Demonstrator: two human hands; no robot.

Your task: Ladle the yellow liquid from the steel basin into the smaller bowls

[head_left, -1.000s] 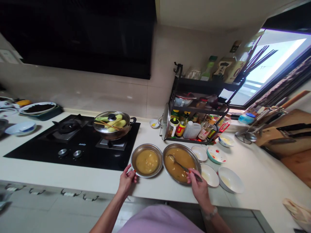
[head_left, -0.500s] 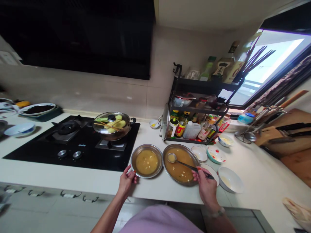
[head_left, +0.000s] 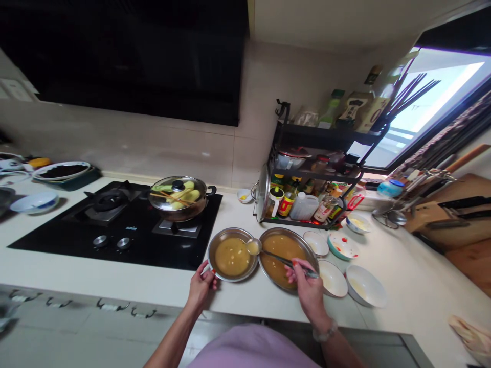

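Two steel bowls of yellow-brown soup sit side by side on the white counter near its front edge. My left hand (head_left: 201,286) grips the near rim of the left bowl (head_left: 232,235). My right hand (head_left: 305,289) is closed on the handle of a metal spoon (head_left: 268,251). The spoon's full bowl hangs over the gap between the left bowl and the right bowl (head_left: 288,234), at the left bowl's right rim.
A black gas hob (head_left: 115,222) carries a lidded pot (head_left: 180,197) with chopsticks across it. Small white dishes (head_left: 364,283) lie right of the soup bowls. A black rack (head_left: 310,174) of bottles stands behind. Plates (head_left: 34,202) sit at the far left, cutting boards at the far right.
My right hand lifted the spoon out of the right bowl with soup in it and carried it leftward to the edge of the left bowl. My left hand stayed on the left bowl's rim.
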